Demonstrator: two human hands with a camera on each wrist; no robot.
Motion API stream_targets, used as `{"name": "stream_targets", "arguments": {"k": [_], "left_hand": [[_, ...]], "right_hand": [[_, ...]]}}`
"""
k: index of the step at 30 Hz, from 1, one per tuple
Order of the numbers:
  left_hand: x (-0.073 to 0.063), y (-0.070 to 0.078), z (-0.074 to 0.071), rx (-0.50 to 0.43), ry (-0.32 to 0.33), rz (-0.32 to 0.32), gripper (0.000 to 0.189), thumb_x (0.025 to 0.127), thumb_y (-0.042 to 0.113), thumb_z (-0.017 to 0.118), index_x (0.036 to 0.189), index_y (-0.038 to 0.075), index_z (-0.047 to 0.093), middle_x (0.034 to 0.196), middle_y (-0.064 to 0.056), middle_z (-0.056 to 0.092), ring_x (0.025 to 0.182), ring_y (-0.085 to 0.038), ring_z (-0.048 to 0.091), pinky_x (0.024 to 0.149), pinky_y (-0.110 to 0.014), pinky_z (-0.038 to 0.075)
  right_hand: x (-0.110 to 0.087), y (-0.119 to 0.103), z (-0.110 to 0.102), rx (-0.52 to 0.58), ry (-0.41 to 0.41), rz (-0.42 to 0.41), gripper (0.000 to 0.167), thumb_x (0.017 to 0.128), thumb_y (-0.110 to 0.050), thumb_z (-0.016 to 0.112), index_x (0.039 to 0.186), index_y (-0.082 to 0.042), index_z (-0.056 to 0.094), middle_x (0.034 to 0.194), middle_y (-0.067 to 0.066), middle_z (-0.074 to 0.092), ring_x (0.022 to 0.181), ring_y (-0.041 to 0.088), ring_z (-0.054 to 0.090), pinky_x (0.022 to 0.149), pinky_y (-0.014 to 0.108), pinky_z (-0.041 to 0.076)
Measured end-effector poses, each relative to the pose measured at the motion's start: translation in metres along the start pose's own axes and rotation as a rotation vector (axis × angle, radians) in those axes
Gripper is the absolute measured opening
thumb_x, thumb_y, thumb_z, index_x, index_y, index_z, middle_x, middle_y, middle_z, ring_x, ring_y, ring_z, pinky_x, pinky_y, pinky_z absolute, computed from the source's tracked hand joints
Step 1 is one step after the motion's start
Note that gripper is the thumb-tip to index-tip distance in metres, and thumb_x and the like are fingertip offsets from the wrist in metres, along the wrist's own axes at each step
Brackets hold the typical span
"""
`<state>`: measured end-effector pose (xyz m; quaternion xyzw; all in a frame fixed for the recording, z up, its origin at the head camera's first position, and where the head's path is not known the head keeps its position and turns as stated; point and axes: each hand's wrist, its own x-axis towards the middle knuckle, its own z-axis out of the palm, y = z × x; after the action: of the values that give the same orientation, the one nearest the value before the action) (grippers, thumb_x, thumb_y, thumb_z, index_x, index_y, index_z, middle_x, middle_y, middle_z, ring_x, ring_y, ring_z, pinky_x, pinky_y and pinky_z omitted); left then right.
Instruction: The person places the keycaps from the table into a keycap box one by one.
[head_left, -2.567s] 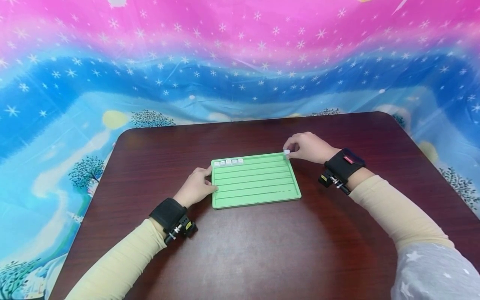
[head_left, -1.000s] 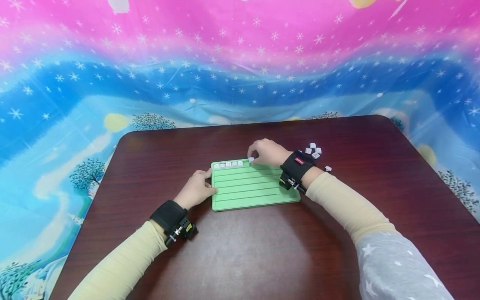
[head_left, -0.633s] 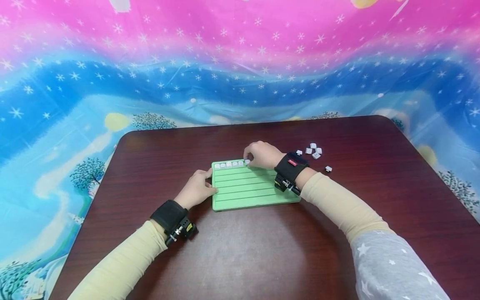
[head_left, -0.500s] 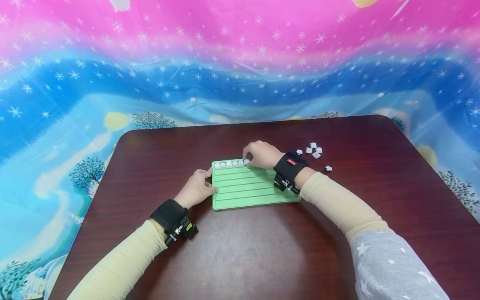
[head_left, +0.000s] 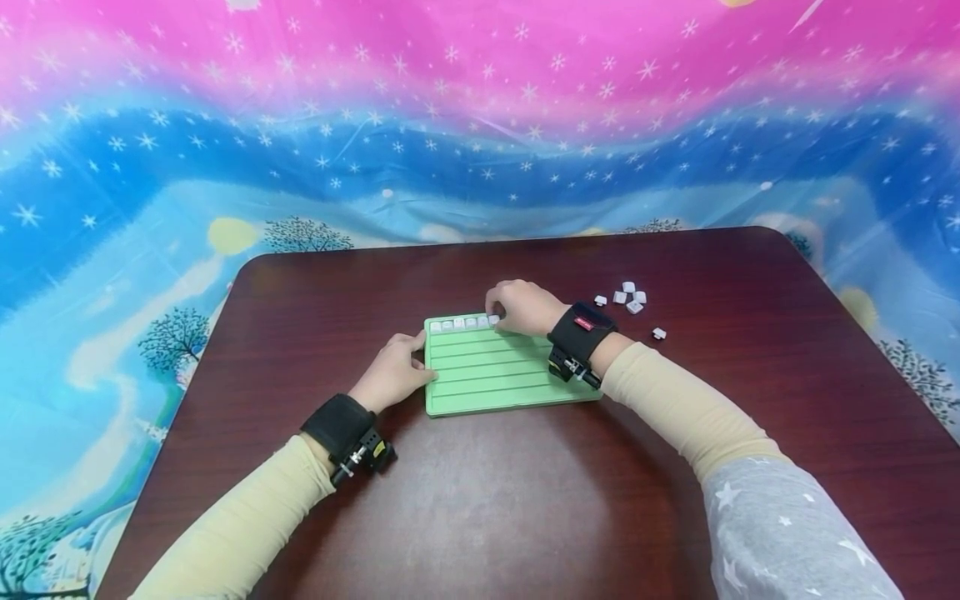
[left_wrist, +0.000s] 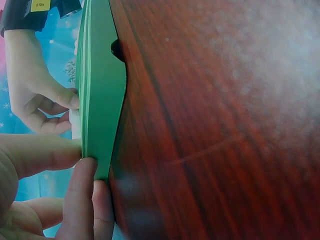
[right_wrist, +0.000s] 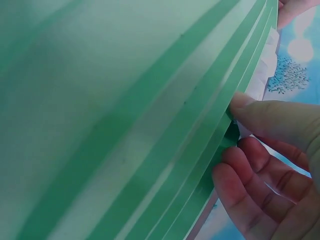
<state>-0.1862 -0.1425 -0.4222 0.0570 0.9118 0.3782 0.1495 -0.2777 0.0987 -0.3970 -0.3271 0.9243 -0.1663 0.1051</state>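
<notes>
A light green tray (head_left: 487, 379) with raised parallel ridges lies on the table. My left hand (head_left: 390, 372) grips its left edge; the left wrist view has the thumb and fingers (left_wrist: 80, 195) against the tray's side wall. Several white keycaps (head_left: 459, 323) sit side by side along the far ridge, starting at the left corner. At the right end of this row, my right hand (head_left: 528, 308) pinches another white keycap (head_left: 493, 320) between thumb and fingers. The right wrist view shows the thumb (right_wrist: 280, 120) at the tray's far rim, with the keycap mostly hidden.
Loose white keycaps (head_left: 634, 307) lie in a small group on the dark wooden table (head_left: 495, 500), right of the tray. One more keycap (head_left: 658, 333) lies nearer. A patterned cloth (head_left: 480, 167) hangs behind the table.
My right hand has carried the keycap leftward from the tray's far right corner to the end of the row, and holds it there. My left hand stays on the tray's edge.
</notes>
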Motion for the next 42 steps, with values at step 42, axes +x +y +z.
{"name": "stream_targets", "arguments": {"k": [42], "left_hand": [[-0.0003,0.0,-0.0006,-0.01,0.005,0.0,0.078,0.094,0.007,0.073,0.158,-0.005,0.029,0.145,-0.027,0.042,0.094,-0.023,0.059,0.077,-0.032,0.049]], "right_hand": [[-0.0036,0.004,-0.0063,0.042,-0.013,-0.041,0.012,0.095,-0.007,0.073,0.107,-0.006,0.075,0.102,0.007,0.069,0.095,0.023,0.062,0.087,0.039,0.049]]}}
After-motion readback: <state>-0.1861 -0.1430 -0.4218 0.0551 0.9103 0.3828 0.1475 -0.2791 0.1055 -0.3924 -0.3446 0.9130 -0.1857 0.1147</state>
